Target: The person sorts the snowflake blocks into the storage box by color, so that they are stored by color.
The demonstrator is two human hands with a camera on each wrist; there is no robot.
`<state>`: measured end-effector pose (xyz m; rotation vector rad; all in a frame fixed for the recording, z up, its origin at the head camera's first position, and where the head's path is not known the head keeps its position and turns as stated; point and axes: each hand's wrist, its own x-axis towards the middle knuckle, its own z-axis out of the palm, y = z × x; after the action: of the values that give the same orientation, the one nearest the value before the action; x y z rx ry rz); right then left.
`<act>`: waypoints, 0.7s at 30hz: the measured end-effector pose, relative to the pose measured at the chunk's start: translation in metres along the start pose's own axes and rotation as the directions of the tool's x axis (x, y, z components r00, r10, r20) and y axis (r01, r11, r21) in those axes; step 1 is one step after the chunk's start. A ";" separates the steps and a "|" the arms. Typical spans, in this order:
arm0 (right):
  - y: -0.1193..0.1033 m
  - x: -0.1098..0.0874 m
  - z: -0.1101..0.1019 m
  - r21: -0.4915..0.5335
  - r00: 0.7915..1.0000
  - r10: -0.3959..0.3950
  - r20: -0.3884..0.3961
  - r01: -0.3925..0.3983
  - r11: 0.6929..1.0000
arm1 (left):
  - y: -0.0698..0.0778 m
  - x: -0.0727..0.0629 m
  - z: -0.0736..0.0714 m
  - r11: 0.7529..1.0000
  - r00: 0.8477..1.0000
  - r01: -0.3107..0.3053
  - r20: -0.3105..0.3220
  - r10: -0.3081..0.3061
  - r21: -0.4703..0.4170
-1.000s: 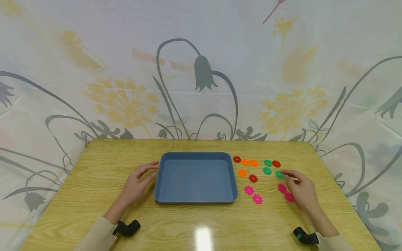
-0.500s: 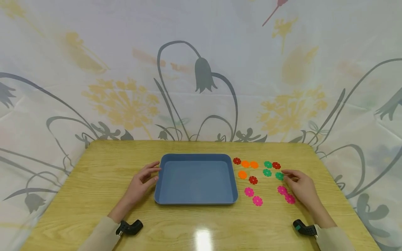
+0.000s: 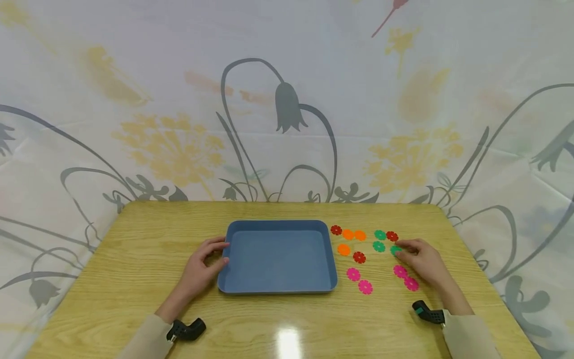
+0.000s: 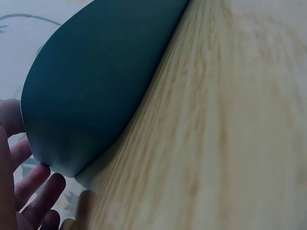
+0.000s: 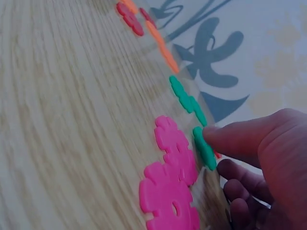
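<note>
A shallow blue-grey tray [image 3: 278, 292] sits on the wooden table. My left hand [image 3: 202, 271] is at its left side, thumb and index tip touching the rim; in the left wrist view the loosely bent fingers [image 4: 33, 182] are by the tray's outer corner [image 4: 86, 96]. On the right, my right hand [image 3: 423, 262] is over a green flower-shaped disc [image 3: 395, 250], its thumb and a finger at the disc's edge. In the right wrist view the digits pinch this green disc [image 5: 205, 148], which is still down at the table.
More flower discs lie right of the tray: two green [image 3: 379, 241], several red [image 3: 359, 257], several orange [image 3: 344, 250] and several pink [image 3: 365, 286]. Two pink discs [image 3: 405, 277] lie just below the right hand. A patterned cloth [image 3: 287, 149] hangs behind the wooden table [image 3: 170, 219].
My left hand has moved right, up to the tray's rim, and touches it. The right hand has shifted slightly left, closing on the green disc. The other discs and the tray stay put.
</note>
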<state>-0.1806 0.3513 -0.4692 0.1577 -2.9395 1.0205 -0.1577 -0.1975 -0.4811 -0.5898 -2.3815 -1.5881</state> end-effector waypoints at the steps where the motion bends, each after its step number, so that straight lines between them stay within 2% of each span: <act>1: 0.000 0.000 0.000 -0.006 1.000 0.000 -0.005 0.000 1.000 | -0.005 0.000 0.001 1.000 1.000 -0.001 -0.009 0.001 0.005; 4: -0.002 0.000 0.001 -0.009 1.000 0.006 -0.015 -0.006 1.000 | -0.017 0.000 0.005 1.000 0.999 0.004 -0.037 -0.004 0.008; 6: -0.002 0.000 0.002 -0.009 1.000 0.009 -0.021 -0.009 1.000 | -0.019 0.000 0.006 1.000 0.999 0.011 -0.053 -0.011 0.010; 13: -0.005 0.000 0.000 0.005 0.999 0.051 0.003 -0.051 0.999 | 0.021 0.003 0.007 0.999 0.998 0.020 -0.066 -0.018 0.044; 21: -0.006 0.002 -0.001 -0.001 0.997 0.066 0.047 -0.066 0.998 | 0.024 0.001 0.009 0.996 0.997 0.029 -0.077 -0.022 0.087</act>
<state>-0.1825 0.3473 -0.4650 0.0868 -3.0052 1.0398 -0.1481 -0.1812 -0.4642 -0.4750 -2.3975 -1.4796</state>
